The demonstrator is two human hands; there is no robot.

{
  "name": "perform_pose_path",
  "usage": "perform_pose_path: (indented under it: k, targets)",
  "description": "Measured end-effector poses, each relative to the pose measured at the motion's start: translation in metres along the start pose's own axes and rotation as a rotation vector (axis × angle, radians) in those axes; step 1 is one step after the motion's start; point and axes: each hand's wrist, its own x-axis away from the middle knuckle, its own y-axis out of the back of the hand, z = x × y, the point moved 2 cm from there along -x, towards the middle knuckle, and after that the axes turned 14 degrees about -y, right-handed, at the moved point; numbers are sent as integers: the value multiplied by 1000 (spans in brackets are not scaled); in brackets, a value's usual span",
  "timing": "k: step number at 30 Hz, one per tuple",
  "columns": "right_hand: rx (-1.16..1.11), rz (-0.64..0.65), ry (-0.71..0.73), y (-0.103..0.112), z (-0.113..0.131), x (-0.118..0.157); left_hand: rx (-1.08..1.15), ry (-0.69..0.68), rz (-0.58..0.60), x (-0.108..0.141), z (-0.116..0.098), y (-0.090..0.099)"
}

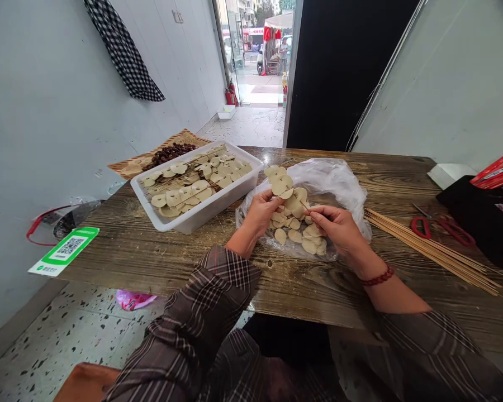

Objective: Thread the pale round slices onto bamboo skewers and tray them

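Over a clear plastic bag (339, 181) of pale thin slices (312, 240), my left hand (260, 212) pinches a row of pale round slices (281, 183) threaded on a stick. My right hand (335, 223) has its fingers closed on the near end of that thin wooden stick (304, 207). To the left, a white plastic tub (209, 207) holds many skewered slices (186, 195). Bare wooden skewers (431, 248) lie in a bundle to the right of my right hand.
Dark red pieces (171, 154) lie on patterned paper behind the tub. Red-handled scissors (421, 226) and a black box (469, 212) are at the right. A green-and-white code card (69, 247) sits at the table's left edge.
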Motion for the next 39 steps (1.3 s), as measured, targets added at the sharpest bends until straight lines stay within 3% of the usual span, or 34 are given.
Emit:
perform_pose_path:
  k: [4,7,9,13,16,19,25,32,39]
  targets:
    - [163,-89,166,4,-1,-3,-168,-49,-89,-1,-1,2]
    - [273,-138,272,6,0,-3,-330,-215,-229,-1,-6,5]
    - [326,-148,317,6,0,-3,-445,-352,-261,-1,-12,6]
    - [394,-150,368,4,-2,-3,-664,-498,-85,2,-20,0]
    - [425,-147,397,4,-2,-3,-796,-531,36,3,-19,-3]
    - [459,-138,415,4,-3,-3,-864,-524,86,3,-17,-5]
    - [467,-125,410,5,-3,-4,-756,-472,77,0,-18,-1]
    - [361,-114,336,8,-3,-7,-457,-358,-80,-1,-18,4]
    - [372,-139,327,10,0,-5,-468,-433,39,3,-31,-6]
